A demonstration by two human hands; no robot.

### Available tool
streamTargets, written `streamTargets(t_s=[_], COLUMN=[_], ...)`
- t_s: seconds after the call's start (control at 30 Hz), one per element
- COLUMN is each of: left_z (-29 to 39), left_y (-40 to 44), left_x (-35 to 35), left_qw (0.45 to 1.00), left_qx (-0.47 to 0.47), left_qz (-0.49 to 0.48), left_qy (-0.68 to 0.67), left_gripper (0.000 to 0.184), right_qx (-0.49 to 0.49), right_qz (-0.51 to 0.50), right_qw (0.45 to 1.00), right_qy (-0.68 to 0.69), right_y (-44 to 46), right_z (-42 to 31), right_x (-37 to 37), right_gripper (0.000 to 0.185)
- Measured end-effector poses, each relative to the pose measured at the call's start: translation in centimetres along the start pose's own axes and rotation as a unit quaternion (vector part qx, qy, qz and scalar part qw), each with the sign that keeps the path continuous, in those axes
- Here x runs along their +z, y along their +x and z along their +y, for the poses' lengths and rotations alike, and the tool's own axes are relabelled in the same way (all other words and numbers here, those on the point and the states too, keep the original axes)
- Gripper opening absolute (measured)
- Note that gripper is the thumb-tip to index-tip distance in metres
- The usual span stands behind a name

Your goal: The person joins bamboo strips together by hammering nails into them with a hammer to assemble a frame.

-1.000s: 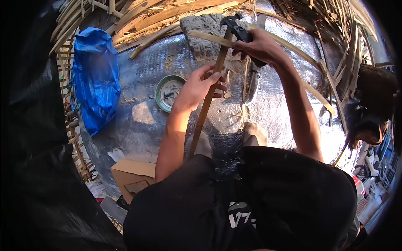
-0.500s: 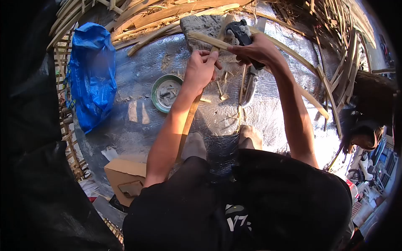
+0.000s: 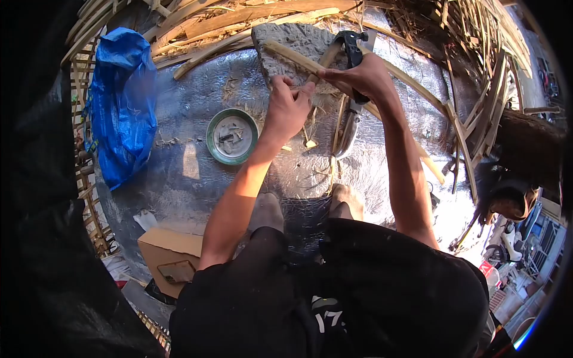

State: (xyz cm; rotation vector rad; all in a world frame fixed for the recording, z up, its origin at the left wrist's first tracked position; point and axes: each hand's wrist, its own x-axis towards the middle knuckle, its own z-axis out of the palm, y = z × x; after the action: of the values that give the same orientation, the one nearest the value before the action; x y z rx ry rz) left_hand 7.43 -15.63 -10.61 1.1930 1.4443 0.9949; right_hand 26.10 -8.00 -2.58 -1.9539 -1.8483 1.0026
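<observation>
My left hand (image 3: 289, 110) is closed on one wooden strip, its thumb and fingers near the stone block's lower edge. My right hand (image 3: 369, 77) holds a black claw hammer (image 3: 352, 51), head up, and also touches a second wooden strip (image 3: 289, 55). The two strips cross between my hands, over the rough grey stone block (image 3: 265, 42). Below my right hand a curved-handled tool (image 3: 348, 134) lies on the foil sheet. Left of my left wrist stands a green-rimmed bowl (image 3: 212, 136) with grey-white bits inside.
A blue plastic bag (image 3: 124, 107) lies at the left. Wooden strips (image 3: 239, 19) are piled along the back and right. A cardboard box (image 3: 170, 241) with a phone (image 3: 177, 271) on it sits at lower left. My feet (image 3: 348, 201) rest on the foil sheet (image 3: 197, 206).
The strip in my left hand has swung from a long upright slant near my body to up by the stone. The view has shifted, with the bowl and bag moving left in it.
</observation>
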Motion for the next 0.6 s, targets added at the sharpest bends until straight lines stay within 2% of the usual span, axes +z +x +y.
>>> streamTargets(t_s=[0.13,0.2,0.3,0.33,0.47,0.6], left_z=[1.0,1.8,1.0,0.1,-1.4,0.7], left_y=[0.4,0.9,1.2,1.1,0.7,0.1], left_x=[-0.7,-1.4,-1.6,-1.1,0.0,-0.5], left_qw=[1.0,0.999,0.999,0.999,0.99,0.994], left_qx=[-0.012,-0.03,-0.044,-0.009,0.059,0.024], left_qz=[0.009,0.009,0.002,0.026,0.065,0.061], left_qy=[0.015,0.012,0.014,0.035,0.106,0.092], left_gripper=[0.05,0.05,0.051,0.051,0.054,0.056], right_qx=[0.036,0.019,0.01,0.009,0.035,0.049], right_qz=[-0.037,-0.038,-0.024,-0.028,-0.017,-0.001], right_qw=[0.998,0.998,1.0,0.999,0.998,0.995], right_qy=[-0.032,-0.057,-0.015,-0.016,-0.052,-0.085], right_y=[1.1,1.6,1.3,1.3,1.1,0.9], right_z=[0.3,0.7,0.9,0.8,0.5,0.3], right_x=[-0.2,-0.1,0.6,0.7,0.4,0.3], right_gripper=[0.062,0.055,0.055,0.055,0.064,0.073])
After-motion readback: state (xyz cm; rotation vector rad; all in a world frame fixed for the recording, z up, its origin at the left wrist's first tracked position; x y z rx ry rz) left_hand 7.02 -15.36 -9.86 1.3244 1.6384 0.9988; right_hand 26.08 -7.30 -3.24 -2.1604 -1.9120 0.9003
